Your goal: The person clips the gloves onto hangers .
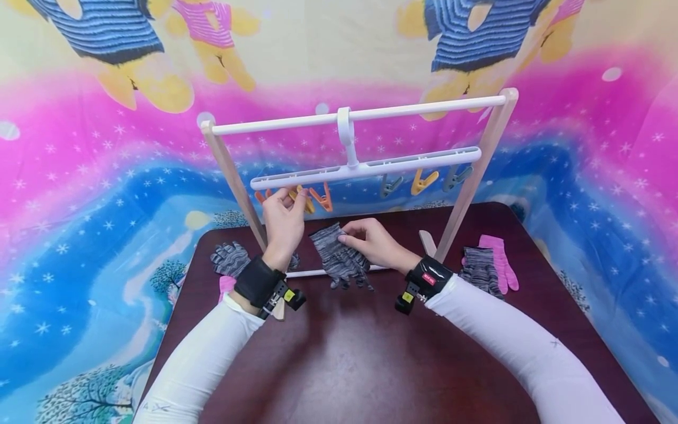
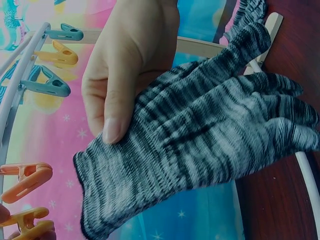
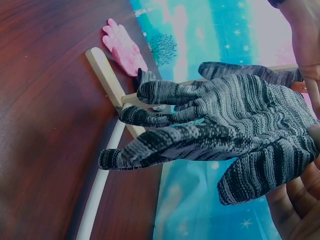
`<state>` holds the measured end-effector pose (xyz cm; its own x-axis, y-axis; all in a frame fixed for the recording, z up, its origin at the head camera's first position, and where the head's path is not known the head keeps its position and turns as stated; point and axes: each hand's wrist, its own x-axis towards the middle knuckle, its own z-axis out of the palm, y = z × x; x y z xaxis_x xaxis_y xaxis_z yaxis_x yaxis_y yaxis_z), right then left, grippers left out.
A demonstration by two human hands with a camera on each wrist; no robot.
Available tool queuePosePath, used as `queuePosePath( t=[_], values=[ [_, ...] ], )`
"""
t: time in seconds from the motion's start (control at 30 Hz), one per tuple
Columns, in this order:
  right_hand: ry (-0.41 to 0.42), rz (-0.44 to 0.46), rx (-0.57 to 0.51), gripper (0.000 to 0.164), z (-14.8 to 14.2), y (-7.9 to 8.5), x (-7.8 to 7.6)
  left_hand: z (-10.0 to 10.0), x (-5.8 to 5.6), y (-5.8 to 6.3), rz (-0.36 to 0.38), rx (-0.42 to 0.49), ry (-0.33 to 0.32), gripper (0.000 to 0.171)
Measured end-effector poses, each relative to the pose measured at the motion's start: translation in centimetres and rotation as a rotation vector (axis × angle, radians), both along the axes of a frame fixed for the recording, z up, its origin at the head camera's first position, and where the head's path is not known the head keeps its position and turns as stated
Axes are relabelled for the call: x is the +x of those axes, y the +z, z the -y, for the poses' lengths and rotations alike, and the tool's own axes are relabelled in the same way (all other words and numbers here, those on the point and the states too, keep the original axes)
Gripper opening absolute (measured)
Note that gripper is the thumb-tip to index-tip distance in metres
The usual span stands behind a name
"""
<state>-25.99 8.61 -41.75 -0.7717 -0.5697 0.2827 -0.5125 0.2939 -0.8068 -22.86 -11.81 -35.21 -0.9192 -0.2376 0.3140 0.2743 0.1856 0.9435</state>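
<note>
My left hand [image 1: 284,227] is raised to the left part of a white hanger bar [image 1: 365,169]. Its thumb and fingertips pinch a yellow clothespin [image 2: 31,226] that hangs there. An orange clothespin [image 1: 324,197] hangs just right of these fingers, and another peeks out on their left. My right hand [image 1: 377,242] holds a grey-and-black striped knit glove [image 1: 343,259] by its cuff, thumb on top. In the right wrist view the glove's fingers [image 3: 160,142] dangle loosely. The cuff is below the bar and apart from the clothespins.
The bar hangs by a hook [image 1: 345,126] from a wooden rack's white rod [image 1: 424,109]. Teal and yellow clothespins [image 1: 424,182] hang at the right. On the dark table [image 1: 339,365], striped gloves [image 1: 230,258] and pink gloves [image 1: 502,265] lie on both sides of the rack.
</note>
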Motion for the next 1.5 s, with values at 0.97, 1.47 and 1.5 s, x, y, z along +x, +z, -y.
queuePosePath(
  t=[0.97, 1.47, 1.5],
  values=[
    [0.114, 0.417, -0.154, 0.022, 2.1, 0.9, -2.5, 0.1, 0.1, 0.3, 0.049, 0.003, -0.003, 0.032],
    [0.134, 0.543, -0.199, 0.032, 2.5, 1.1, -2.7, 0.0, 0.2, 0.3, 0.021, 0.02, -0.024, 0.032],
    [0.134, 0.542, -0.196, 0.033, 2.5, 1.2, -2.7, 0.0, 0.3, 0.2, 0.018, 0.019, -0.023, 0.032]
  ],
)
